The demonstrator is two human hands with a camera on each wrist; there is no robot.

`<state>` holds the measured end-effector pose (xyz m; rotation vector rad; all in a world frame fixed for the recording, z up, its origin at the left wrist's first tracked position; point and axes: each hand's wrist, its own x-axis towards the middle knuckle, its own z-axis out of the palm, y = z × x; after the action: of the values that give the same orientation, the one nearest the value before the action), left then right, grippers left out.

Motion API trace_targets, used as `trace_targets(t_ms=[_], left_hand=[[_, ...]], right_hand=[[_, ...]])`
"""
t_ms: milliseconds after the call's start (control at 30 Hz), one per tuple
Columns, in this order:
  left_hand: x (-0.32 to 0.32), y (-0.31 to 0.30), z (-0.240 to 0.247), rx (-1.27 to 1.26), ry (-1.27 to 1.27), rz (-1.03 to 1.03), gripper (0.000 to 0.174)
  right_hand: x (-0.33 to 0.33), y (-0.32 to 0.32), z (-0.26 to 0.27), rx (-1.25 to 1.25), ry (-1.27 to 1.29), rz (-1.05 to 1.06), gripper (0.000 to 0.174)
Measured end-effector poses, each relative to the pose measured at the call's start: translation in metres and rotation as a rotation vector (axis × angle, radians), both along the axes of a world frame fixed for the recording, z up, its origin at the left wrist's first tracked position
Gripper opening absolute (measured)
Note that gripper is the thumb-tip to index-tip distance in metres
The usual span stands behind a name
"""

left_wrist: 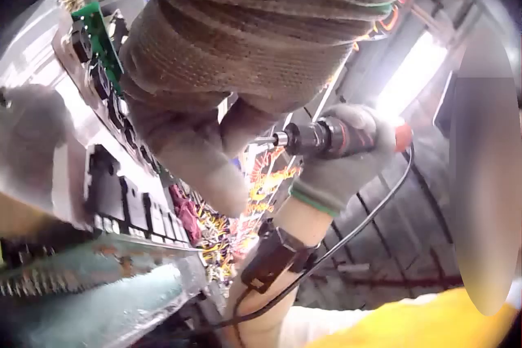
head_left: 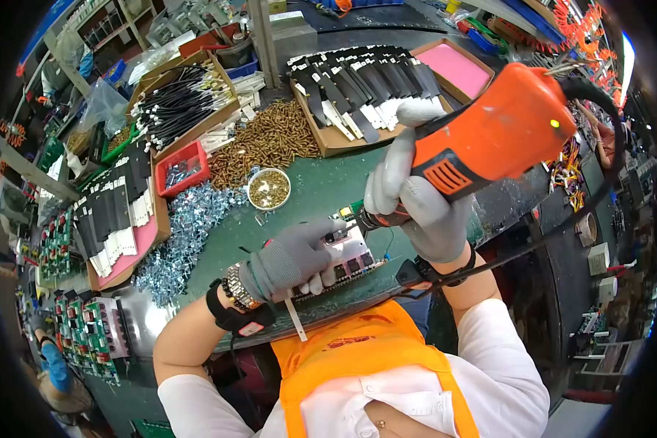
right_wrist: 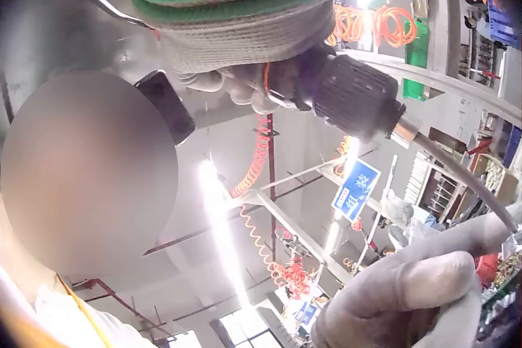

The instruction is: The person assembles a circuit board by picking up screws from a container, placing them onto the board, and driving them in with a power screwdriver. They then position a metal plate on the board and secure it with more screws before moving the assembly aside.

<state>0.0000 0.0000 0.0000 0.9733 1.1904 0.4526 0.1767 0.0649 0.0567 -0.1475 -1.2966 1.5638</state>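
Observation:
An orange-red power screwdriver (head_left: 489, 124) is gripped in my gloved right hand (head_left: 423, 197), its black chuck pointing left to the board. Its dark chuck (right_wrist: 355, 95) and long bit also show in the right wrist view. My gloved left hand (head_left: 292, 259) rests on a white plate with a circuit board (head_left: 354, 255), fingertips close to the bit and the lower fingers along the near edge. In the left wrist view the green board (left_wrist: 99, 46) stands beside the left hand (left_wrist: 236, 62). Whether the bit touches a screw is hidden.
A white bowl of small brass parts (head_left: 269, 190) stands beyond the board. Behind it lie heaped brass screws (head_left: 270, 135), silver clips (head_left: 182, 233), a red tray (head_left: 182, 169) and boxes of black-and-white strips (head_left: 365, 91). The tool's black cable (head_left: 518, 252) crosses near the right forearm.

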Motion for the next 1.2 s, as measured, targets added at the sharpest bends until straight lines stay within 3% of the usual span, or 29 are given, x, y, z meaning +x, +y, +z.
trace_targets(t_ms=[100, 167, 200, 267, 300, 367, 467, 600, 1100, 1200], left_hand=[[0.005, -0.004, 0.001, 0.096, 0.098, -0.002, 0.053], [0.003, -0.013, 0.003, 0.357, 0.314, 0.028, 0.049], [0.001, -0.019, -0.002, 0.348, 0.316, 0.024, 0.049], [0.0, -0.026, -0.014, 1.07, 0.871, -0.116, 0.06], [0.001, -0.031, -0.014, 1.068, 0.872, -0.119, 0.06], [0.006, -0.038, -0.013, 1.106, 0.973, -0.105, 0.079], [0.012, -0.039, -0.023, 1.103, 0.994, -0.077, 0.087], [0.014, -0.037, -0.026, 1.077, 1.029, -0.093, 0.087], [0.009, -0.035, -0.031, 1.069, 0.967, -0.117, 0.082], [0.01, -0.036, -0.035, 1.063, 0.94, -0.078, 0.071]], right_hand=[[-0.001, 0.005, -0.002, -0.075, -0.036, -0.061, 0.053], [-0.003, 0.008, -0.005, -0.043, 0.01, -0.056, 0.053], [-0.003, 0.007, -0.006, -0.052, 0.012, -0.058, 0.053], [-0.003, 0.007, -0.003, -0.077, -0.013, -0.07, 0.055], [-0.003, 0.008, -0.004, -0.079, -0.01, -0.071, 0.055], [-0.002, 0.011, -0.005, -0.041, -0.075, -0.051, 0.056], [-0.004, 0.011, -0.004, -0.013, -0.098, -0.028, 0.053], [-0.009, 0.011, -0.008, 0.019, -0.029, 0.098, 0.048], [-0.016, 0.007, -0.006, -0.177, -0.195, 0.1, 0.074], [-0.016, 0.006, -0.006, -0.222, -0.227, 0.085, 0.08]])
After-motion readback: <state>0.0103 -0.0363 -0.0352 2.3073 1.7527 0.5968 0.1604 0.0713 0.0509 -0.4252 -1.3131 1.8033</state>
